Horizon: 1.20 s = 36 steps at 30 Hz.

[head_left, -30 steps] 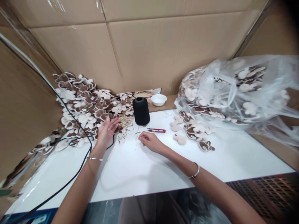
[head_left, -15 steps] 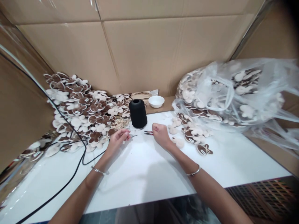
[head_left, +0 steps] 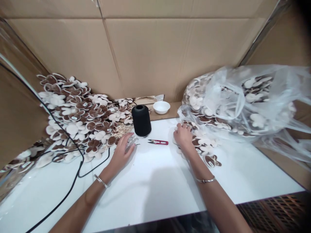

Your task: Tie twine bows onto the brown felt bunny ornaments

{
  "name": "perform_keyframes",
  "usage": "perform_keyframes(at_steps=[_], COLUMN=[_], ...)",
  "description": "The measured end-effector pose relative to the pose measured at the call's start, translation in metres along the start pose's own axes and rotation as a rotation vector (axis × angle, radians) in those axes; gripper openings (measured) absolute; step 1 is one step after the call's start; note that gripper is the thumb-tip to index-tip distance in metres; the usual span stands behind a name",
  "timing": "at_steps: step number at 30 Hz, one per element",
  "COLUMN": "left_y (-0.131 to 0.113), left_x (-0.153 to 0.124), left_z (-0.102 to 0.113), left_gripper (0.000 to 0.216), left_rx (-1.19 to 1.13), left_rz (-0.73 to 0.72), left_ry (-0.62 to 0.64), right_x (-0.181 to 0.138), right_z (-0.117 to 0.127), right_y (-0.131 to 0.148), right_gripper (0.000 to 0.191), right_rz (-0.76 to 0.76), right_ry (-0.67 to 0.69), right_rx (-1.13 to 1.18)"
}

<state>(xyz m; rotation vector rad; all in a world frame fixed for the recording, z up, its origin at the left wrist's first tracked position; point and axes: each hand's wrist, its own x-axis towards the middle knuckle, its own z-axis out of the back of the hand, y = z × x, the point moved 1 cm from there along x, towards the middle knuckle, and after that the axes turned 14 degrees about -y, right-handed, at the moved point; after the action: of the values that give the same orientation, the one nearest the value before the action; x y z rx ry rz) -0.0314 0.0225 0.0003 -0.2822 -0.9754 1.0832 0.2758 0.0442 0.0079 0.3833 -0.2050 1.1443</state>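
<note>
The right hand (head_left: 183, 136) lies palm down on the edge of a heap of bunny-shaped plush pieces (head_left: 201, 137), fingers curled over them; whether it grasps one cannot be told. The left hand (head_left: 121, 152) is open and empty, fingers spread, low over the white table (head_left: 155, 181) and just beside a tangle of pale string loops (head_left: 122, 130). Between the hands lie red-handled thread snips (head_left: 157, 142), their long axis running left to right, blades pointing left toward an upright black thread cone (head_left: 141, 120). One cream-and-brown piece (head_left: 212, 160) lies flat, ears pointing right, with a small white tag too tiny to read. A larger heap (head_left: 73, 129) spreads left, crossed by a black cable (head_left: 70, 184). Behind stands a white bowl (head_left: 161, 107); to the right, a clear plastic bag (head_left: 243, 97) bulges with more pieces, all before cardboard walls (head_left: 145, 55).
</note>
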Motion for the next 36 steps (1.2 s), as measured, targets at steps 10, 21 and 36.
perform_keyframes(at_steps=[10,21,36], left_y=[-0.008,-0.025,-0.013], left_x=[0.005,0.008,0.008], left_z=[-0.025,-0.022,-0.013], left_gripper=[0.056,0.040,0.031], left_rx=[-0.135,-0.219,-0.528], left_rz=[0.087,0.074,0.377], left_ry=[0.061,-0.026,0.023], right_x=[0.006,-0.014,-0.079], right_z=[0.001,0.001,-0.001], right_y=[0.007,0.044,0.090], right_gripper=[0.029,0.034,0.045], right_rz=[0.078,-0.349,-0.245], right_ry=[-0.301,0.465,1.093], right_rx=[0.679,1.849,1.798])
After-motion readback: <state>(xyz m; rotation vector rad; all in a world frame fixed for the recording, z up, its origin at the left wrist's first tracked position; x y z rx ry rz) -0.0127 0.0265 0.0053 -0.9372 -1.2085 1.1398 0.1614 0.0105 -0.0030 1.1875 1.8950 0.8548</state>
